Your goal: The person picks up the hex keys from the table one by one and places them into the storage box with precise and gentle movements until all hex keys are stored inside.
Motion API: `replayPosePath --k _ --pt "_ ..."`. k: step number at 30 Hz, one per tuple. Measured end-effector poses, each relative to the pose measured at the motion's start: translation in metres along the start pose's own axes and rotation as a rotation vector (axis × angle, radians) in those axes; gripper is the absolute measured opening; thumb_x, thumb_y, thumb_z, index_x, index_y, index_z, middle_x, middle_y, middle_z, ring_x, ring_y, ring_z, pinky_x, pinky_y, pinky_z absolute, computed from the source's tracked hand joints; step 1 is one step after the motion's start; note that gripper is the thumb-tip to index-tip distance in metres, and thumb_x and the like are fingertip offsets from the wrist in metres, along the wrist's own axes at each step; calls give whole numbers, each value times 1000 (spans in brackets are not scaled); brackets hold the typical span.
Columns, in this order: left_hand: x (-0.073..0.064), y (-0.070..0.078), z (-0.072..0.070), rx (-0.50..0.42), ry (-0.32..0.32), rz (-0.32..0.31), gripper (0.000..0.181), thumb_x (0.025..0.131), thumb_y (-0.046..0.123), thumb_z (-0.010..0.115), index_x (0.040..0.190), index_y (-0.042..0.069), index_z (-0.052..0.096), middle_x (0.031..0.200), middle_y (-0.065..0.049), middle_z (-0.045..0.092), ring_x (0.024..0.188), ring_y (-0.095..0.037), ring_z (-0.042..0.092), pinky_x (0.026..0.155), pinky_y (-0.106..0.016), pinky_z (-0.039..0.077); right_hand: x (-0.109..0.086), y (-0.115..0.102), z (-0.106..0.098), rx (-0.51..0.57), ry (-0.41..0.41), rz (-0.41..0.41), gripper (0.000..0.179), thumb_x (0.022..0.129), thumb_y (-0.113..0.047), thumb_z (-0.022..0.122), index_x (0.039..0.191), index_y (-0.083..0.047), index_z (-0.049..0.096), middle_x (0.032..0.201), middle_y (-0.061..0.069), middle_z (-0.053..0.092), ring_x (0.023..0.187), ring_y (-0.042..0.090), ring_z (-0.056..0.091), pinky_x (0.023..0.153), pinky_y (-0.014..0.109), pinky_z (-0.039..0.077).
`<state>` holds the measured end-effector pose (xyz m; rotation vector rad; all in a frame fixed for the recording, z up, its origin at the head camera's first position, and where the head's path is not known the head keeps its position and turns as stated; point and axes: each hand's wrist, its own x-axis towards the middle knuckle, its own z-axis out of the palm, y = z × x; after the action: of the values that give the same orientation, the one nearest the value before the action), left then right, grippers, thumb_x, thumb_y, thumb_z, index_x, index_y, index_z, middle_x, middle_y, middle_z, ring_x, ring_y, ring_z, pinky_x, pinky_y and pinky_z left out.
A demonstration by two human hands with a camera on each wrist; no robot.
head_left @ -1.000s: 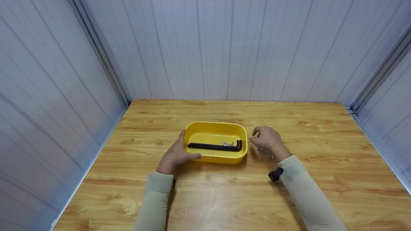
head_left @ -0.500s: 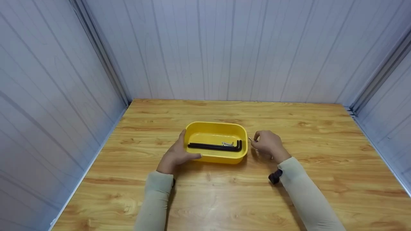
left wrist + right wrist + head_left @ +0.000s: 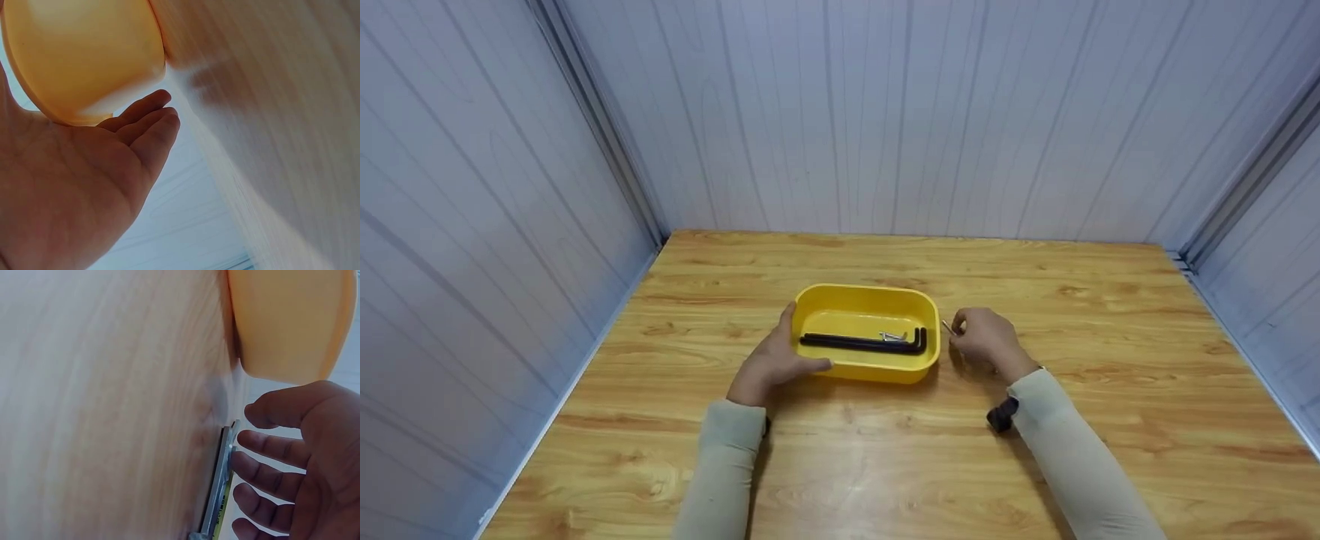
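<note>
In the head view, the left hand [image 3: 771,364] is clasping the left end of a yellow box [image 3: 859,372] on the wooden table [image 3: 847,457]; black L-shaped keys [image 3: 855,344] and small silvery pieces [image 3: 893,337] are lying inside, and a slim metal piece [image 3: 947,327] is showing at the right hand [image 3: 988,341], just beside the box. In the left wrist view, the palm is bearing against the box. In the right wrist view, thumb and forefinger are standing apart beside a metal bar [image 3: 215,489]; picking up loose metal is apparently the step, likely calling for a narrow pinch.
</note>
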<state>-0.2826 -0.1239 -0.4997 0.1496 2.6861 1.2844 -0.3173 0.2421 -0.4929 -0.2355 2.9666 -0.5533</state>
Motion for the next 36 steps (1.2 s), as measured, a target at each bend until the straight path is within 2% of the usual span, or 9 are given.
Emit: replayPosePath --k 9,15,18,20,25,28,30,33,36 --pt "0 -1 0 5 2 10 130 60 53 86 156 22 3 155 -11 33 135 -26 39 115 -48 27 1 -1 4 2 24 -12 19 89 -21 61 102 -9 69 103 12 69 89 28 64 78 48 51" --pt "-1 0 -2 1 -5 21 129 62 51 85 156 20 2 157 -12 29 137 -29 37 114 -48 29 2 1 6 -14 54 -33 17 84 -13 61 97 -8 70 100 12 71 90 30 65 77 48 52" --pt "0 0 -2 0 -7 20 130 62 51 86 156 20 2 156 -12 30 137 -28 38 114 -49 28 3 2 5 3 50 -22 14 81 -12 62 89 -9 73 91 9 72 83 26 65 73 44 52" --pt "0 -1 -1 6 -4 16 131 61 53 85 156 21 2 157 -11 30 137 -27 38 114 -49 28 3 2 4 13 50 -12 11 79 -11 62 79 -10 73 80 5 70 73 23 62 65 39 51" --pt "0 -1 -1 10 1 16 132 59 55 86 156 21 2 157 -10 29 137 -26 37 114 -48 27 5 0 4 51 45 35 19 75 -10 62 57 -13 62 53 -4 51 50 15 42 48 28 33" --pt "0 0 0 8 2 15 131 60 52 86 156 20 2 157 -11 29 136 -26 38 114 -49 27 5 -1 5 63 39 58 24 73 -9 62 51 -15 53 48 -6 40 47 13 33 45 27 25" --pt "-1 0 0 5 3 23 131 61 51 86 156 20 2 157 -11 29 136 -26 38 114 -49 27 5 -2 6 55 43 59 25 71 -9 62 50 -16 50 48 -6 37 47 13 32 45 27 24" --pt "-1 -1 0 2 3 33 131 60 52 86 156 20 3 156 -11 30 135 -26 39 114 -49 28 6 -4 6 30 61 66 23 69 -10 63 50 -16 50 50 -5 41 49 15 36 45 28 27" --pt "-1 -1 -1 4 3 34 131 60 53 86 156 21 3 156 -10 31 134 -26 40 114 -48 28 5 -6 4 13 75 77 17 69 -15 67 55 -15 58 55 -3 51 53 17 46 47 29 34"
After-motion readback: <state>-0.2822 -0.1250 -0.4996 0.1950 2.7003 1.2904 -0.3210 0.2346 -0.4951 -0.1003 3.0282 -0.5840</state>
